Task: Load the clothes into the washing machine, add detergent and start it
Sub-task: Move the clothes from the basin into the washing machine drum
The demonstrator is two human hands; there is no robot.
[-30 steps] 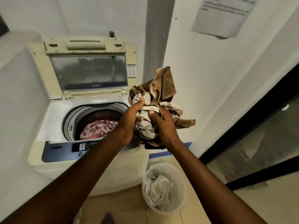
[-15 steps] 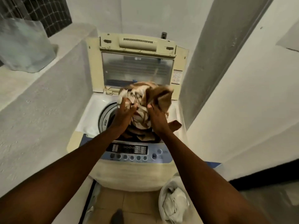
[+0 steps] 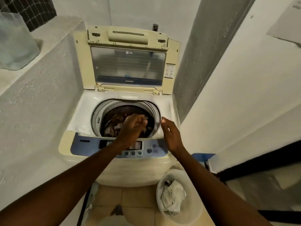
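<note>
Clothes [image 3: 117, 126] lie in the drum under your left hand [image 3: 132, 128] (fingers curled, grip unclear); your right hand [image 3: 171, 136] hovers open, empty, beside them.

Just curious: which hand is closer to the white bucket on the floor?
The right hand. It hangs over the washer's right front edge, above and slightly left of the bucket. The left hand is farther left, over the drum.

Washing machine [image 3: 114, 167]: centre, between ledge wall on the left and pillar on the right
Lid [image 3: 128, 62]: upright behind drum
Clothes [image 3: 114, 123]: in drum
Control panel [image 3: 91, 147]: before drum
Bucket [image 3: 192, 214]: floor, front-right of machine
Cloth [image 3: 172, 198]: in bucket
</note>
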